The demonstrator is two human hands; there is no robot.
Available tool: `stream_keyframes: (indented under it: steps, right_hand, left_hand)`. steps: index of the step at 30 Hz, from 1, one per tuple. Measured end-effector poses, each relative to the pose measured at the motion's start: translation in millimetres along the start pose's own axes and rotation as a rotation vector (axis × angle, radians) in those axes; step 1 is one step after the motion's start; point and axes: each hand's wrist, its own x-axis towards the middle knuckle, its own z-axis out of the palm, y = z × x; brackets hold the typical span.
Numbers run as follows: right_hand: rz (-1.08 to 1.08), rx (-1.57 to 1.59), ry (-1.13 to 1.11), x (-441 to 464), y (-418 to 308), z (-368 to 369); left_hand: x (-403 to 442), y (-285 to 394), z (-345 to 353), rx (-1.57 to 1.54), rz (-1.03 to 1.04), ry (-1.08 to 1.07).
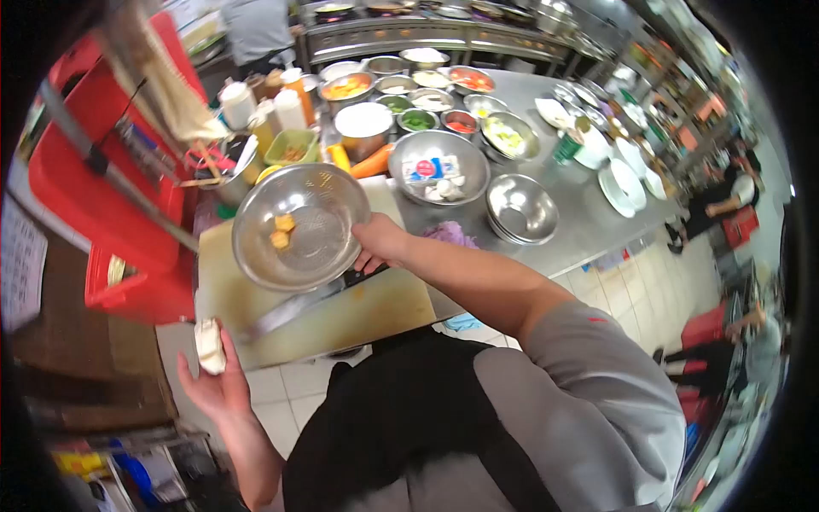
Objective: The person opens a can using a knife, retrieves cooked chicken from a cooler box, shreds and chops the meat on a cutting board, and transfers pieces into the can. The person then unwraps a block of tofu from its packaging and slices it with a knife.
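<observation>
My right hand (pixel 380 243) grips the near right rim of a perforated metal colander (pixel 320 243), tilted above the cutting board (pixel 392 303). A few orange-yellow chunks (pixel 281 230) lie inside it. A knife (pixel 290 314) shows below the colander, its dark handle close to my right fingers; I cannot tell whether they touch it. My left hand (pixel 213 384), off the board's near left corner, holds a pale cream-white lump (pixel 209 346) along its fingers. What the lump is I cannot make out.
Beyond the board stand a large metal bowl (pixel 439 188) with a packet, stacked bowls (pixel 522 209), a carrot (pixel 373 162) and several ingredient bowls. Squeeze bottles (pixel 290 111) and a red bin (pixel 141 286) are on the left. White dishes (pixel 623 188) sit at right. Other people work nearby.
</observation>
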Motion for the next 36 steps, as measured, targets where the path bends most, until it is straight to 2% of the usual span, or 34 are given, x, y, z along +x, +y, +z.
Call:
stream_keyframes:
  steps: [3,4,5,10,13,15,17,19,22,23,24,25,26,27,28,29,30,31,32,33,34,35,36]
  right_hand:
    - [-0.012,0.023,0.048,-28.2,-19.7,-28.5]
    - [-0.090,0.116,0.086,-49.4,-30.3,-39.0]
    - [-0.043,0.057,0.143,-86.2,-57.4,-49.2]
    - [-0.133,0.185,0.461,-107.3,-44.0,-122.2]
    - [-0.094,0.239,0.512,-98.8,-27.6,-152.3]
    - [-0.082,0.327,0.464,-82.4,-7.8,-169.9]
    - [-0.181,0.375,0.487,-105.6,0.1,-166.9]
    - [-0.172,0.303,0.367,-142.5,22.6,-184.6]
    - [-0.105,0.183,0.089,-218.6,99.5,-216.5]
    - [-0.106,0.089,-0.008,-246.7,138.7,-231.5]
    - [-0.068,-0.061,-0.006,-275.2,177.8,-245.1]
    - [0.024,-0.126,-0.033,-279.7,255.5,-270.1]
    - [0.184,-0.336,0.132,-308.8,303.6,-282.7]
    - [0.336,-0.522,0.188,-332.5,367.1,-302.8]
    - [0.506,-0.660,0.130,-360.7,430.2,-327.3]
    - [0.540,-0.830,0.318,-402.9,506.6,-338.3]
    - [0.775,-0.795,0.329,-451.9,544.4,-355.9]
    - [0.874,-0.813,0.341,-500.8,578.0,-370.3]
    - [1.024,-0.796,0.305,-537.1,637.8,-391.3]
    - [1.138,-0.467,0.489,-588.6,604.2,-398.1]
    - [1.182,-0.094,0.704,-622.7,609.6,-405.7]
    - [1.192,0.288,0.908,-656.4,620.7,-413.1]
    - [1.107,0.384,1.047,-681.9,627.5,-418.3]
  left_hand:
    - [15.0,10.1,-11.8,0.034,-0.090,-0.045]
    - [20.9,12.1,-17.1,0.036,-0.130,-0.058]
    - [28.6,10.1,-18.8,0.031,-0.164,-0.065]
    - [40.3,-15.9,-10.1,0.088,-0.246,-0.084]
    - [40.3,-39.7,4.1,0.136,-0.286,-0.153]
    - [32.8,-60.7,21.2,0.178,-0.305,-0.177]
    - [18.8,-86.5,40.2,0.208,-0.321,-0.238]
    - [2.1,-110.5,60.6,0.222,-0.362,-0.292]
    - [-31.7,-161.9,75.7,0.202,-0.474,-0.299]
    - [-46.6,-183.4,79.6,0.198,-0.505,-0.262]
    - [-62.3,-206.2,85.2,0.195,-0.533,-0.229]
    - [-76.7,-231.3,87.6,0.229,-0.579,-0.255]
    - [-93.1,-257.0,87.1,0.267,-0.624,-0.277]
    - [-114.6,-282.8,88.4,0.309,-0.672,-0.295]
    - [-136.0,-310.2,89.9,0.329,-0.747,-0.267]
    - [-156.3,-339.4,92.3,0.377,-0.815,-0.310]
    - [-174.1,-369.4,92.0,0.422,-0.883,-0.347]
    - [-191.0,-399.2,91.7,0.461,-0.952,-0.382]
    - [-207.6,-428.7,94.2,0.500,-1.025,-0.278]
    - [-222.9,-459.2,99.5,0.535,-1.098,-0.177]
    - [-236.5,-488.4,104.8,0.587,-1.143,-0.143]
    - [-243.9,-516.1,109.3,0.585,-1.200,-0.214]
    - [-247.4,-542.1,113.1,0.583,-1.255,-0.284]
